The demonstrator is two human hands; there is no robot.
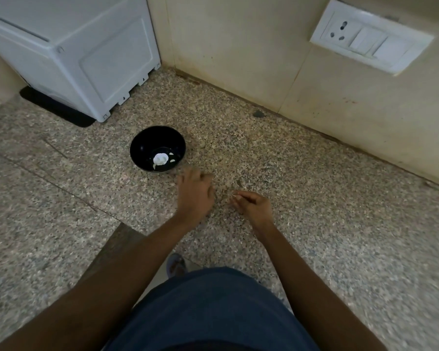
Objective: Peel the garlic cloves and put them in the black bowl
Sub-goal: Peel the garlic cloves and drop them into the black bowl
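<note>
Near the frame's centre, the black bowl (158, 149) already held a few pale garlic pieces (160, 159), so some work seemed done. Below it, the left hand (195, 196) hung loosely curled and empty, while the right hand (252, 206) pinched something small, probably skin, so peeling likely remained.

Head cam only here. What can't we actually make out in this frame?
- Left hand: motion-blurred, seen from the back; whether it holds anything is hidden.
- Right hand: pinches something pale and tiny, too small to tell clove from peel.
- Round black bowl: white garlic pieces inside are overexposed; peeled or not, and their count, unclear.
- White appliance: cut off by the top and left edges.
</note>
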